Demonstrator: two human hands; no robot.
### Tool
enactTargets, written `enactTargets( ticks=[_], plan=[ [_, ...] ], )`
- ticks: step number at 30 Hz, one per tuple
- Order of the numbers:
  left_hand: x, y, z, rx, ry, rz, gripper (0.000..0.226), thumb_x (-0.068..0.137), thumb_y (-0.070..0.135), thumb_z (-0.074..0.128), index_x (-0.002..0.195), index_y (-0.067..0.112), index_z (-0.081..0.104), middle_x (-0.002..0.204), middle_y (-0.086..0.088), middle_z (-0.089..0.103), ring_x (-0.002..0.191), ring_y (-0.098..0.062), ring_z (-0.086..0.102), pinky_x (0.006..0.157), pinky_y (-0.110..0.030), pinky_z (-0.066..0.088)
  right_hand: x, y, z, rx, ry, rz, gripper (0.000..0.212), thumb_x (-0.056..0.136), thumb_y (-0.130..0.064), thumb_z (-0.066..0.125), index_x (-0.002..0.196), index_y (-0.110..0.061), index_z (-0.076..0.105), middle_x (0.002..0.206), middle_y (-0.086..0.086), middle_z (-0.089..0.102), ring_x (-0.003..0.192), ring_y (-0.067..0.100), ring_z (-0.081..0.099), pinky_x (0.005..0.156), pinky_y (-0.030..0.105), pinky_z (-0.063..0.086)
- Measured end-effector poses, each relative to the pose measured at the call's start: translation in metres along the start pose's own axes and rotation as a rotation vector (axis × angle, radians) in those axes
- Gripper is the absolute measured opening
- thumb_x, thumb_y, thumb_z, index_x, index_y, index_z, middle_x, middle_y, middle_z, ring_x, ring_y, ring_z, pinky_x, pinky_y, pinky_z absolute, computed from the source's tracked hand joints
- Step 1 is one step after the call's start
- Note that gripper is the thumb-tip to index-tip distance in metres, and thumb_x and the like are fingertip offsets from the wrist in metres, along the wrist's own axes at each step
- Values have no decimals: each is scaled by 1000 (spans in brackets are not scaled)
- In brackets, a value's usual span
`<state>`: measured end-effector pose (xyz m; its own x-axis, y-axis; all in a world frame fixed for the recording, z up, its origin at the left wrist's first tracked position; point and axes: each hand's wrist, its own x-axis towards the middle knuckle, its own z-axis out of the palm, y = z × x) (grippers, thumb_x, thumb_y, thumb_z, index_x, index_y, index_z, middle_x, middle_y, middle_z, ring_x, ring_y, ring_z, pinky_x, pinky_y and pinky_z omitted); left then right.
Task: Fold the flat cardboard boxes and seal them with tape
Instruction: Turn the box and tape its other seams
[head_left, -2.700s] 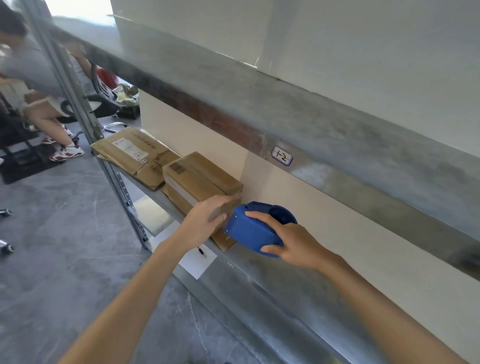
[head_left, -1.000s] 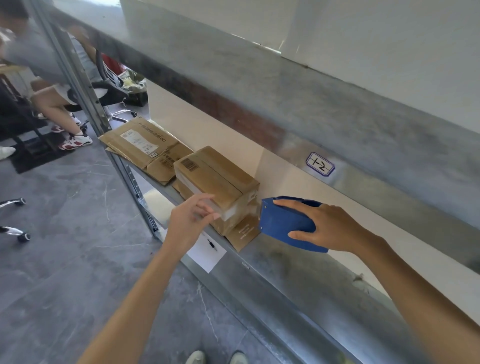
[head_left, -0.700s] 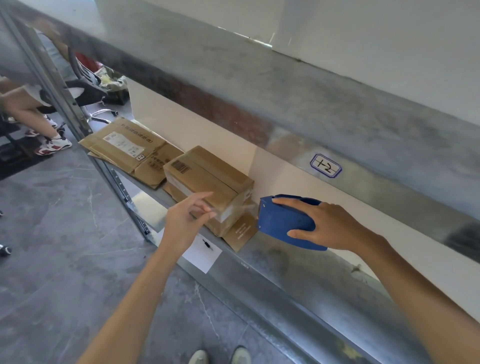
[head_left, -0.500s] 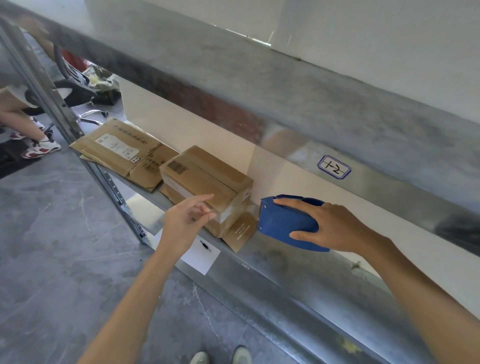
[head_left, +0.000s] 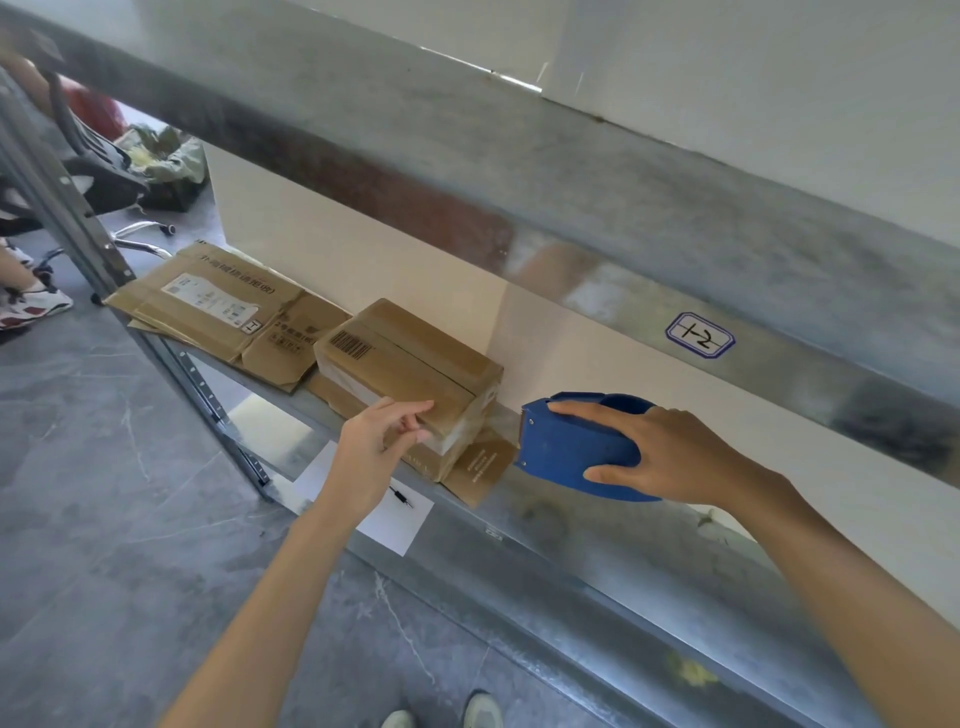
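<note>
A folded brown cardboard box (head_left: 410, 369) with a barcode stands on the metal shelf (head_left: 597, 551), on top of flat cardboard. A strip of clear tape runs from its right end to a blue tape dispenser (head_left: 571, 447). My right hand (head_left: 670, 452) grips the dispenser from above, just right of the box. My left hand (head_left: 379, 441) hovers at the box's near side with fingers loosely extended, its fingertips at the box's front edge. More flat boxes (head_left: 218, 306) lie further left on the shelf.
An upper shelf beam (head_left: 519, 171) with a blue label (head_left: 698, 335) hangs overhead. A white paper with a pen (head_left: 384, 506) lies below the shelf edge. A steel upright (head_left: 67, 197) stands left; a seated person's legs and a chair are beyond.
My left hand has come off the box top and hangs at its front edge. My right hand has drawn the dispenser to the right, away from the box end, stretching tape.
</note>
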<state>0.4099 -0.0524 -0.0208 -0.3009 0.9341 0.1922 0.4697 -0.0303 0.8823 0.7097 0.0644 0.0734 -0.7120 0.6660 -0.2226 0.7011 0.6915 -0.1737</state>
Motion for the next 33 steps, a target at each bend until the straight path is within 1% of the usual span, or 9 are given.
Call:
enactTargets(
  ticks=[5,11,14,17,22,27,30,31,33],
  plan=[
    [1,-6,2,14,35,45,30,88,6,71,115,18,72,87,2,64,84,-5,60,79,-7,44,6,-1,0,-10,24,13,77,88,-58,56,133,-80,-3,104,-13,68,70,15,57,65,26,44],
    [-4,-13,18,67,175,145,29,89,4,70,117,14,72,94,6,62,86,-8,60,77,-8,45,6,-3,7,17,29,38,77,88,-58,57,133,-80,-2,104,-14,68,68,12,52,66,27,42],
    [-5,-20,25,41,208,167,31,90,3,69,117,16,71,102,3,53,83,-12,61,81,-10,46,7,-5,11,18,45,51,77,89,-57,57,134,-78,-2,108,-14,68,74,16,57,69,28,43],
    [-3,-28,27,43,240,192,31,89,3,70,115,19,70,115,5,38,80,-18,63,86,-10,45,7,-7,14,12,61,56,78,89,-57,56,132,-79,-6,100,-12,69,68,13,51,67,26,39],
    [-1,-34,25,202,220,230,20,94,18,65,113,18,71,131,1,41,82,-18,60,82,-36,53,9,-7,17,36,72,68,78,89,-55,57,135,-77,-2,98,-11,68,69,13,53,70,28,46],
    [5,-39,18,461,293,253,17,91,44,65,106,37,70,126,3,49,103,-26,45,86,-27,25,12,-4,20,35,77,69,77,88,-57,57,135,-78,1,81,-16,61,60,0,47,62,21,38],
    [17,-45,8,436,239,332,20,88,48,62,101,37,71,134,5,53,129,-30,39,106,-42,24,16,-3,20,52,66,73,76,87,-58,58,135,-78,3,83,-18,61,62,-1,48,61,19,37],
    [22,-46,4,393,188,376,19,88,45,62,100,34,71,135,7,55,138,-29,36,115,-49,17,17,-2,20,55,62,72,76,87,-58,58,135,-78,3,87,-19,63,62,0,49,61,20,38],
    [29,-48,-2,284,79,424,17,89,40,64,99,28,72,131,12,60,143,-20,37,121,-54,2,19,-2,19,46,53,70,77,87,-57,59,135,-78,2,95,-21,62,63,-1,47,64,24,39]
  ],
)
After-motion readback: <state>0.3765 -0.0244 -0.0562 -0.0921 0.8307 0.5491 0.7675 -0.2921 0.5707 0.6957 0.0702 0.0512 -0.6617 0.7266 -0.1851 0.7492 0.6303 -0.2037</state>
